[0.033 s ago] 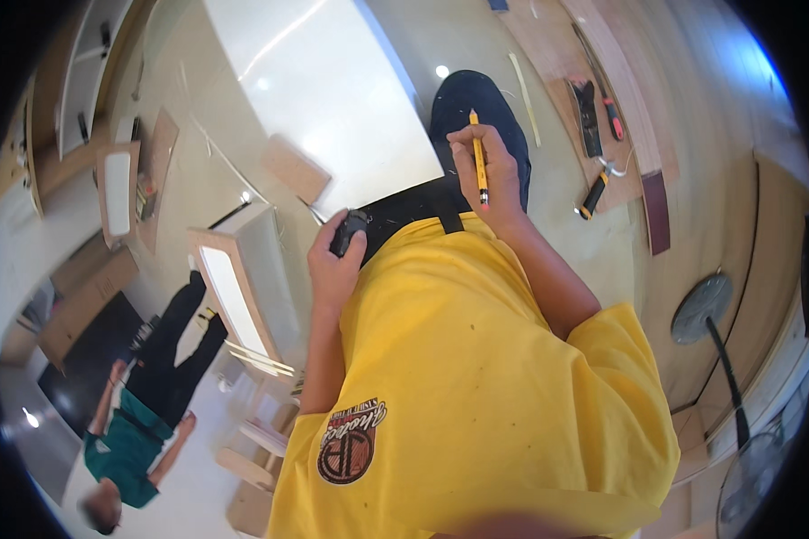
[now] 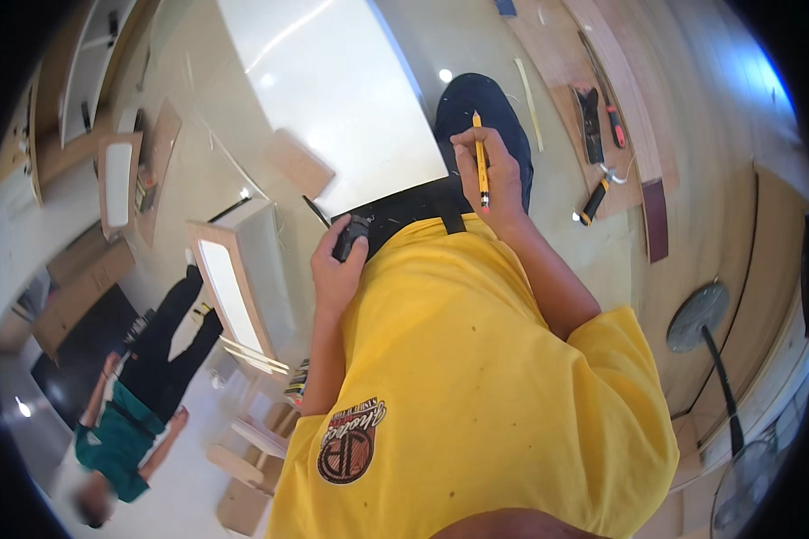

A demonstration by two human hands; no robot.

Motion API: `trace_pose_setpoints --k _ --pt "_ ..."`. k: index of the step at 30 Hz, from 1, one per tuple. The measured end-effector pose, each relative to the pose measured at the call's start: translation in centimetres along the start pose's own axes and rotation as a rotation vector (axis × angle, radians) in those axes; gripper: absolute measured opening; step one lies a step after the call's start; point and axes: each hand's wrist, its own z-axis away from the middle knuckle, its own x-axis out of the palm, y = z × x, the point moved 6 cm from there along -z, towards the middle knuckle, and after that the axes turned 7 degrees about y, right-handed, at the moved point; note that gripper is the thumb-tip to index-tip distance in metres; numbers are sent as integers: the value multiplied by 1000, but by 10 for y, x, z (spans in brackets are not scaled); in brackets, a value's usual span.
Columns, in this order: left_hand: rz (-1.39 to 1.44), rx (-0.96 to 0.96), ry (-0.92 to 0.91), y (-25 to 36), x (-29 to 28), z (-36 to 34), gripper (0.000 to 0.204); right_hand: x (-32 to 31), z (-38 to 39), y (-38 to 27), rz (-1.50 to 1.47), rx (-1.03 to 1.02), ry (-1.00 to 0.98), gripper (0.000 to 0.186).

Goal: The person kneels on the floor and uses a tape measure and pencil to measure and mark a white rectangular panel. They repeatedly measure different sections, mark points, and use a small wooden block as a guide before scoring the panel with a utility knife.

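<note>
My left hand [image 2: 336,274] is closed round a black tape measure [image 2: 354,237] near my waist. A thin dark strip [image 2: 316,212] sticks out beyond its fingers, beside the near corner of a large white panel [image 2: 351,117]. Between the fingers of my right hand [image 2: 498,184] is a yellow pencil [image 2: 482,162], its sharpened tip pointing away from me and its pink eraser end toward me. That hand is above my dark-trousered leg, just right of the panel's near right corner. A small brown board piece [image 2: 301,163] overlaps the panel's left edge.
On a board at the right lie a hammer [image 2: 595,199], a black hand tool [image 2: 590,121] and a red-and-black-handled tool [image 2: 616,126]. A standing fan [image 2: 697,316] is at far right. Left are a white-fronted drawer box [image 2: 234,292] and a person in green [image 2: 121,431].
The dark strip by my left hand has turned and shows more plainly. The surroundings have shifted slightly in the view; both hands keep their holds.
</note>
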Motion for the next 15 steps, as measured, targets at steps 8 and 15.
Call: trace_pose_setpoints --k 8,15 --pt "425 -294 130 -66 -5 31 46 52 22 -47 170 -486 -183 33" --pt "667 -275 107 -97 -11 31 49 204 25 -61 347 -535 -409 71"
